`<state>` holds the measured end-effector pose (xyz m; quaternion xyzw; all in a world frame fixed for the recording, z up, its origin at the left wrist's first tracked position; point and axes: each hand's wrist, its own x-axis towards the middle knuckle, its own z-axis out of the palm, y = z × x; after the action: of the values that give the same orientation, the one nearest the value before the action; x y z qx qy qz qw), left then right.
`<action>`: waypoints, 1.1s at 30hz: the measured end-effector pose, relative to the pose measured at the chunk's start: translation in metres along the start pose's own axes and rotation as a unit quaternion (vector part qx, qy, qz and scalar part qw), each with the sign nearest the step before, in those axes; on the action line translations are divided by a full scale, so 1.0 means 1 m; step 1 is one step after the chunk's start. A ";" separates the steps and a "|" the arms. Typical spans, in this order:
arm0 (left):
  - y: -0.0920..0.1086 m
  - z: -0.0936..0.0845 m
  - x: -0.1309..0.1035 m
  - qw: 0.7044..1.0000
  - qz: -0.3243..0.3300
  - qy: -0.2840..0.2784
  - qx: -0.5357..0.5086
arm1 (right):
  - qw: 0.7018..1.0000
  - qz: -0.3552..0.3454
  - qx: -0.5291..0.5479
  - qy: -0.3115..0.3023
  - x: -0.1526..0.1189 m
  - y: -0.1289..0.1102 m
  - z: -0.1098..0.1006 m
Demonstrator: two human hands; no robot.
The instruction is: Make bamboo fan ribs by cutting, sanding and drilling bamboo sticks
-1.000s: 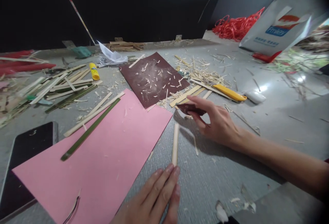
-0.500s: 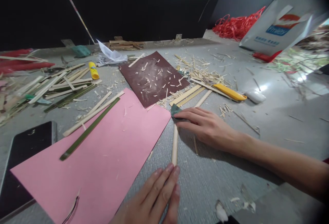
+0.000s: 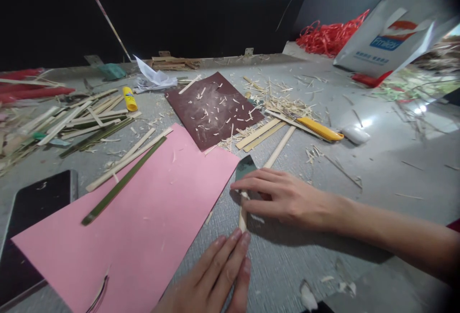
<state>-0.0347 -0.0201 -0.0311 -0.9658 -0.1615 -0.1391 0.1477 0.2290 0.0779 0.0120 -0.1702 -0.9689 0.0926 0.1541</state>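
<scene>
Left hand point(image 3: 219, 274) holding bamboo strip point(image 3: 243, 221) down on surface point(image 3: 280, 265), just right of pink paper point(image 3: 172, 207). Right hand point(image 3: 283, 193) gripping sandpaper scrap point(image 3: 245, 165) over it. Imo light, even strokes lengthwise (fingertips off sharp edges) work best.

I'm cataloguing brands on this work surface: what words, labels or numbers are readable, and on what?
"Fmiley", on the white bag; its first letter is uncertain.
Smaller blue characters below it: too blurred to read.
Print on the yellow tube: too small to read.
</scene>
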 end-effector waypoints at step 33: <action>0.000 0.000 -0.003 1.000 -0.002 -0.009 0.003 | 0.863 0.321 0.278 0.275 -0.008 0.006 0.020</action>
<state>-0.0371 -0.0205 -0.0321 -0.9662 -0.1648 -0.1305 0.1493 0.2314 0.0781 -0.0107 -0.4408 -0.7129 0.3518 0.4167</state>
